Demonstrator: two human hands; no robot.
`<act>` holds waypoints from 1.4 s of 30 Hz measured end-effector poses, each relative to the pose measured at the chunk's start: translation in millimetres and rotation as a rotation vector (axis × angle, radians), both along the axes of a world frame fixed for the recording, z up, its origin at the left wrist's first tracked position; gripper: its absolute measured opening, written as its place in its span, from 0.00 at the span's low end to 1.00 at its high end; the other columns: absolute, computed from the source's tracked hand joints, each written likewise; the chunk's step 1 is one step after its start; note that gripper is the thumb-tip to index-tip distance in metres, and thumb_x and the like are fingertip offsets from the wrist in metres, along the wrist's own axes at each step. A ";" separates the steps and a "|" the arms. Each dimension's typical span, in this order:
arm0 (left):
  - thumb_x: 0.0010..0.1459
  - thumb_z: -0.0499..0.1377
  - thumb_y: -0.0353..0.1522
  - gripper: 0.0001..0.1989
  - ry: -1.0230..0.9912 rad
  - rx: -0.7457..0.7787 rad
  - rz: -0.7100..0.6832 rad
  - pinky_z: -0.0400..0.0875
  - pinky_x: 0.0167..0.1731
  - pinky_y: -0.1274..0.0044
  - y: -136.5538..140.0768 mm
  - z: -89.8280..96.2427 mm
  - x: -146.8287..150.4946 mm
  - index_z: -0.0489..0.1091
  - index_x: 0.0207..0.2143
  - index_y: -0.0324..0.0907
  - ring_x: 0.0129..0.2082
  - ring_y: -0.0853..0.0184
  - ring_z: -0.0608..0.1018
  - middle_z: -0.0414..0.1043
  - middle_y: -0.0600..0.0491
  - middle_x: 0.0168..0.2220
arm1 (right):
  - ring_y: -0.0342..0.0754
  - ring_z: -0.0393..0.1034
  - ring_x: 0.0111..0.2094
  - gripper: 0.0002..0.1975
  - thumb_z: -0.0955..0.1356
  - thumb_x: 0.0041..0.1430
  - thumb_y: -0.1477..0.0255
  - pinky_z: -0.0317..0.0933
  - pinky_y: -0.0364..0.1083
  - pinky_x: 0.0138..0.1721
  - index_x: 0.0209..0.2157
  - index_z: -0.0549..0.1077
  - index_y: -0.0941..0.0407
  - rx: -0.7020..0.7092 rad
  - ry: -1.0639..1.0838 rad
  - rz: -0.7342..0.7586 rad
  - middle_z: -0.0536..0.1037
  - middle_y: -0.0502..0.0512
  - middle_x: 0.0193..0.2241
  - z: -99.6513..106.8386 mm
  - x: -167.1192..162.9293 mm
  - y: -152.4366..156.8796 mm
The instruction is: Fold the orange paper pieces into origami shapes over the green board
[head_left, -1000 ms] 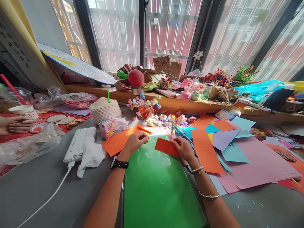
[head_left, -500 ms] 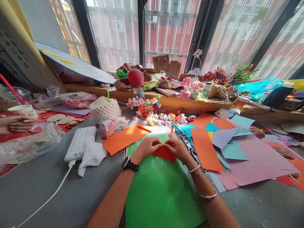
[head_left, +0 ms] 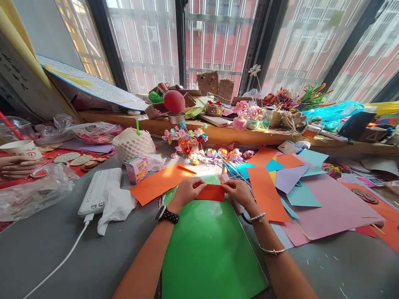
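Note:
A small red-orange piece of paper (head_left: 210, 193) is stretched between my two hands, over the far end of a glossy green folder (head_left: 212, 245). My left hand (head_left: 188, 192) pinches its left end between thumb and fingers. At the other end, my right hand (head_left: 239, 192) has thumb and fingertips closed on the right edge. A black watch (head_left: 167, 215) is on my left wrist, and bracelets circle my right. Just left of the folder lies a larger orange sheet (head_left: 156, 182). To the right, an orange strip (head_left: 267, 195) lies across other coloured papers.
A white power bank (head_left: 101, 191) with a cable and a crumpled tissue (head_left: 116, 209) sit at left, near a pink carton (head_left: 136, 169) and a coconut (head_left: 134, 144). Another person's hand (head_left: 15, 167) is by a paper cup (head_left: 21, 150). Pink sheets (head_left: 336, 207) spread at right.
My hands have moved apart along the red-orange paper, from nearly touching at its middle to its two ends. The paper now shows as a flat strip. The view has shifted slightly.

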State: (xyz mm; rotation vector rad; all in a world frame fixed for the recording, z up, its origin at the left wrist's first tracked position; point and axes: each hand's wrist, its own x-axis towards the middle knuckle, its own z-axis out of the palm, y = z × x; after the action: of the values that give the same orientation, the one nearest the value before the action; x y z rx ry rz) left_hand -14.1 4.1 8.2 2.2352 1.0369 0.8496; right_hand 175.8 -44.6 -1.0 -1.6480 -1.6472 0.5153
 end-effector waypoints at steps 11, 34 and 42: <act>0.51 0.51 0.37 0.13 -0.069 -0.108 -0.072 0.63 0.29 0.79 -0.4 0.2 0.1 0.70 0.26 0.38 0.29 0.67 0.71 0.72 0.52 0.28 | 0.45 0.68 0.29 0.09 0.61 0.50 0.70 0.60 0.42 0.31 0.29 0.71 0.58 0.211 0.068 -0.064 0.75 0.55 0.28 -2.2 -9.7 0.6; 0.50 0.52 0.37 0.13 -0.020 -0.153 -0.117 0.65 0.32 0.78 1.0 -0.8 -2.0 0.73 0.30 0.41 0.32 0.65 0.73 0.74 0.53 0.31 | 0.44 0.65 0.29 0.09 0.61 0.53 0.70 0.56 0.41 0.30 0.27 0.71 0.55 0.213 -0.166 0.061 0.72 0.52 0.26 -3.1 -25.5 -1.1; 0.49 0.53 0.39 0.15 -0.059 -0.145 0.013 0.67 0.30 0.77 11.8 -4.4 -15.6 0.73 0.31 0.38 0.29 0.64 0.74 0.74 0.51 0.30 | 0.46 0.65 0.26 0.10 0.61 0.51 0.70 0.57 0.43 0.29 0.24 0.71 0.57 0.204 -0.139 -0.181 0.74 0.54 0.25 -1.5 -2.4 -0.9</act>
State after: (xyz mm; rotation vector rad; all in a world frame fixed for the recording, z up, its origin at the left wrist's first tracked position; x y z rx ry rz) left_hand -29.6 15.9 3.8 2.0730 1.0518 0.8136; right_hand 173.4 -45.5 -2.5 -1.6895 -1.5711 0.1403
